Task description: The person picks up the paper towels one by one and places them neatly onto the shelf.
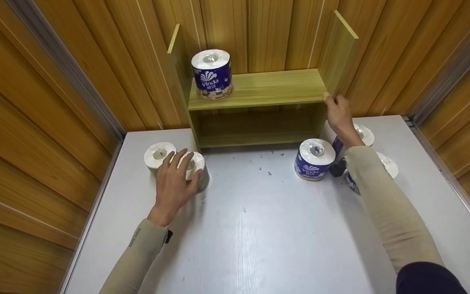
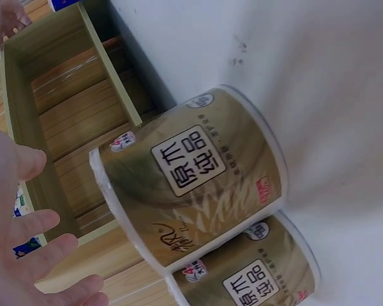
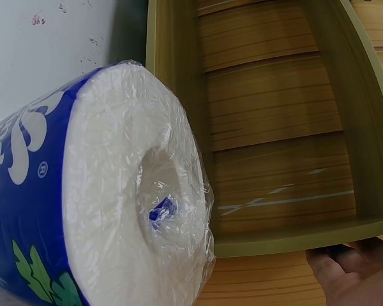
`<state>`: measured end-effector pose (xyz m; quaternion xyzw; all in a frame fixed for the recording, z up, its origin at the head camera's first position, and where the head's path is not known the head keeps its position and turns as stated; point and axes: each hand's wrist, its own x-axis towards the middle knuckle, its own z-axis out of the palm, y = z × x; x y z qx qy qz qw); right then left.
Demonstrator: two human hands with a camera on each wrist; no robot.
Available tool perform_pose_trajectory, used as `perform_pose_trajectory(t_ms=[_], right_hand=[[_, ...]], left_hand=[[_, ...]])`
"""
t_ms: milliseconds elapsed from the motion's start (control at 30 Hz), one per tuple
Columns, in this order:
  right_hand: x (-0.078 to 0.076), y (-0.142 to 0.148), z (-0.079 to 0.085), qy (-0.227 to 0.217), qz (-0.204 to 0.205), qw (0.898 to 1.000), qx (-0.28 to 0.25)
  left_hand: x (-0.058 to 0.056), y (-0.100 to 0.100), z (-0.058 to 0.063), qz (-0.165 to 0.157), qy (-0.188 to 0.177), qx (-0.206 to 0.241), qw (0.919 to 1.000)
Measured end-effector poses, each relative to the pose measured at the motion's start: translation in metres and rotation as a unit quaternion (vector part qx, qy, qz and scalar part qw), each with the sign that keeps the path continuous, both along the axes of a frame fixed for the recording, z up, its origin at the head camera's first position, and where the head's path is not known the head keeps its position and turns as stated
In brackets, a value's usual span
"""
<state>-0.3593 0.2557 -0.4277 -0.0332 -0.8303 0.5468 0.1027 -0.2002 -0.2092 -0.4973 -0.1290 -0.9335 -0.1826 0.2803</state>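
My left hand (image 1: 174, 181) is spread over two gold-wrapped toilet paper rolls that stand side by side left of the shelf. In the left wrist view its fingers look apart from the nearer roll (image 2: 198, 172); the other roll (image 2: 255, 280) stands behind it. My right hand (image 1: 339, 114) grips the right side panel of the wooden shelf (image 1: 259, 104) at its front edge, about level with the middle board. In the right wrist view its fingers (image 3: 345, 268) are partly hidden behind that panel. A blue Vinda toilet roll (image 1: 212, 81) stands upright at the left of the middle board.
On the white table (image 1: 251, 237), right of the shelf, stands another blue Vinda roll (image 1: 314, 163). Two more rolls, one a white-topped roll (image 1: 365, 134), are partly hidden by my right arm. Wood-look walls (image 1: 31, 134) enclose the left, back and right sides.
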Motion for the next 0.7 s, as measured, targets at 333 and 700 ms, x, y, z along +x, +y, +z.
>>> perform_pose_trajectory(t_ms=[333,700], right_hand=[[0.000,0.001,0.000,-0.008,0.001,1.000,0.003],[-0.001,0.000,0.000,0.001,0.003,1.000,-0.003]], left_hand=[[0.003,-0.001,-0.017,0.002,-0.003,-0.008,1.0000],[0.007,-0.003,-0.031,0.013,-0.010,-0.008,0.9998]])
